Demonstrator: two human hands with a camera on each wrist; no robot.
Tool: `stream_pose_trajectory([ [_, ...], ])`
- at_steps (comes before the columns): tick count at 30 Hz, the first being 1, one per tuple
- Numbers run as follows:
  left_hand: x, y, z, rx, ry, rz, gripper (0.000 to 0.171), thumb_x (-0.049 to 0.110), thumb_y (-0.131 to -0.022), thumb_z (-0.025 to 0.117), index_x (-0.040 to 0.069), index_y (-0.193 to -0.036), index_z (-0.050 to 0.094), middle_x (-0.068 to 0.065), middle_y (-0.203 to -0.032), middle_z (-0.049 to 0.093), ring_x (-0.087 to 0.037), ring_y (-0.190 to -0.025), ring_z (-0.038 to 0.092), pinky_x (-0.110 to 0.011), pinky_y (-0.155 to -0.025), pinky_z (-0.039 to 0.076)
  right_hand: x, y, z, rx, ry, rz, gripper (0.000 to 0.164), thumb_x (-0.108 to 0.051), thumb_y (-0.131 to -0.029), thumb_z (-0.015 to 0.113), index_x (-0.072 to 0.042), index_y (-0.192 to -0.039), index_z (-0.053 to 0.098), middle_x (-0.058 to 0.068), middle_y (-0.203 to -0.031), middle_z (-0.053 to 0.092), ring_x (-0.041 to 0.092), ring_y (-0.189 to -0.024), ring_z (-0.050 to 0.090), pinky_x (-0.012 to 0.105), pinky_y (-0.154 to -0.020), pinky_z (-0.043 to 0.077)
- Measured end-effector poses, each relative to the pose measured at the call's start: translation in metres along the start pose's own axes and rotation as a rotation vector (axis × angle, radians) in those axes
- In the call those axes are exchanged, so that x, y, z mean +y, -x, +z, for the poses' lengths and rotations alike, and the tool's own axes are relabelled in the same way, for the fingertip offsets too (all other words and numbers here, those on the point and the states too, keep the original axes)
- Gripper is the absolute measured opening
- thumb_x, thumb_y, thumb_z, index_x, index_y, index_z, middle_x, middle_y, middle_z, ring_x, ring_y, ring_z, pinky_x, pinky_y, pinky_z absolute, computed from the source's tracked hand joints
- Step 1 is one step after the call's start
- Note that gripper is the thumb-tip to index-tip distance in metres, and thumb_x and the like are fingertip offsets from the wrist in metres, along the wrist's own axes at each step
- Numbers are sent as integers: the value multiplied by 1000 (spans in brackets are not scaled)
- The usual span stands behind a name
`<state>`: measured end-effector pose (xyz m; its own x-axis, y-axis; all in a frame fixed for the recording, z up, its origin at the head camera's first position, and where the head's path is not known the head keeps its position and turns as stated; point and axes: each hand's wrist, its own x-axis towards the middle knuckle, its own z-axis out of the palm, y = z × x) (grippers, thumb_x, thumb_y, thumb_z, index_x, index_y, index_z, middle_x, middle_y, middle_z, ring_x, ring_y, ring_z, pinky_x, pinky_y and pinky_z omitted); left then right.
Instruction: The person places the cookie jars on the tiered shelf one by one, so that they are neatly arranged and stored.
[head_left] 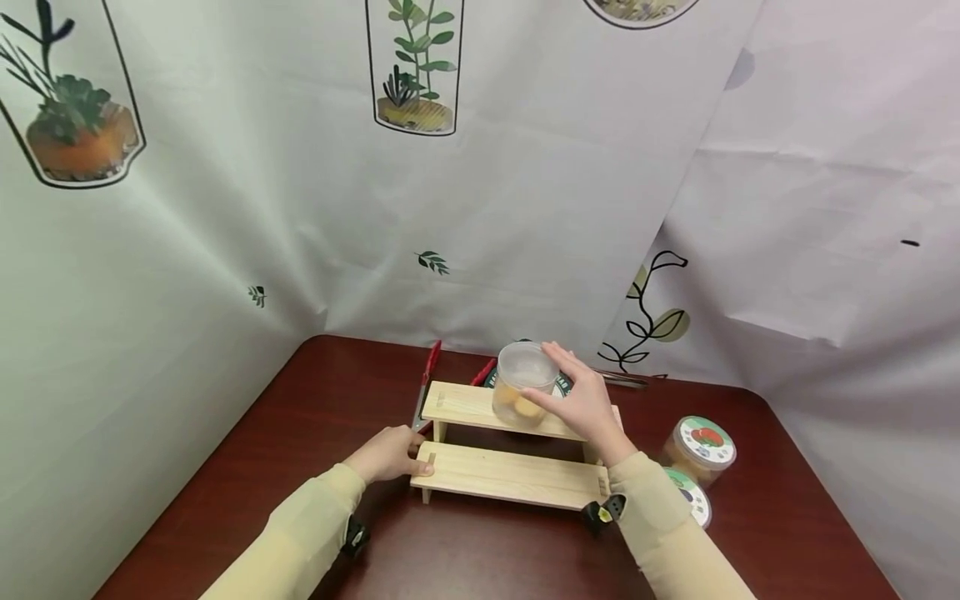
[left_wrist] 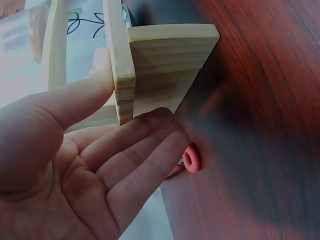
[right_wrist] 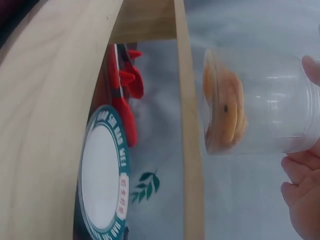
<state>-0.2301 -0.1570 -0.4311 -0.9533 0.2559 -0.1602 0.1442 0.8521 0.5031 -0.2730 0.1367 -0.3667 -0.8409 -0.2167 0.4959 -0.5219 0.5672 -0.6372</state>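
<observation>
A two-tier wooden rack (head_left: 510, 477) stands on the table. My left hand (head_left: 386, 454) grips the left end of its lower board, thumb on the top face and fingers at the end and underside. In the left wrist view, the board's end (left_wrist: 125, 80) sits between thumb and fingers. My right hand (head_left: 585, 404) holds a clear lidless plastic jar (head_left: 525, 379) near its rim, at the upper board. Close over that board, in the right wrist view, is the base of the jar (right_wrist: 265, 105), with orange-yellow pieces (right_wrist: 227, 110) at the bottom.
Two jars with printed lids, one farther back (head_left: 703, 446) and one nearer (head_left: 693, 496), stand right of the rack. Behind it lie red-handled tools (head_left: 431, 362) and a round white disc with a teal printed rim (right_wrist: 102, 175). Printed fabric walls (head_left: 525, 208) enclose the table.
</observation>
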Motion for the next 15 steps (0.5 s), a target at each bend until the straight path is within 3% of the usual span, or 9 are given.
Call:
stream_pose_trajectory([
  [7,2,-1,1,10,15,-4,31,26,-76,79,4,-97,72,-7,-91,71,-15,-78,61,-38,-77,50,-6,-6,20,-28,-48,9,74,-38,-70,83,-12,-134,56,9,-139,51,27,-134,40,39,-111,27],
  [15,-1,0,2,11,15,-15,31,27,-75,79,4,-96,71,-7,-89,70,-14,-75,58,-37,-75,49,-13,-11,35,-40,-40,50,76,-45,-70,82,-16,-135,55,3,-141,49,28,-135,38,43,-111,26],
])
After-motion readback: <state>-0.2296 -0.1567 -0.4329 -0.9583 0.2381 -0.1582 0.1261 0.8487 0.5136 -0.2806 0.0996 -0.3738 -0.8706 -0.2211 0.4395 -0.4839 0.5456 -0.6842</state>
